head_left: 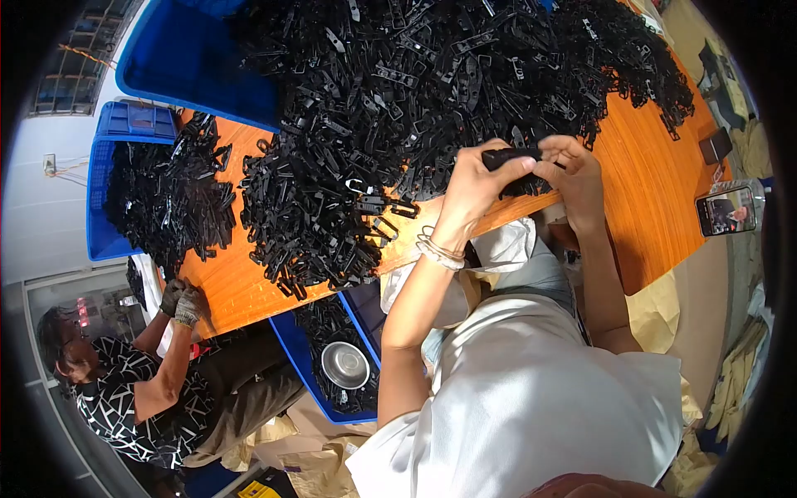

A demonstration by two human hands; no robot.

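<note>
Here a short black plastic strip part (pixel 512 155) is pinched in the grip of both the left hand (pixel 471 184) and the right hand (pixel 574 173) above the orange wooden worktop (pixel 656 199); fitting seems in hand, and firm, aligned pressure is judged needed next.

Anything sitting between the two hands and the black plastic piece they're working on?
Nothing visible. The left hand and right hand both already grip the black plastic piece, holding it between them above the near edge of the orange table. The heap of black parts lies behind it, not between.
</note>
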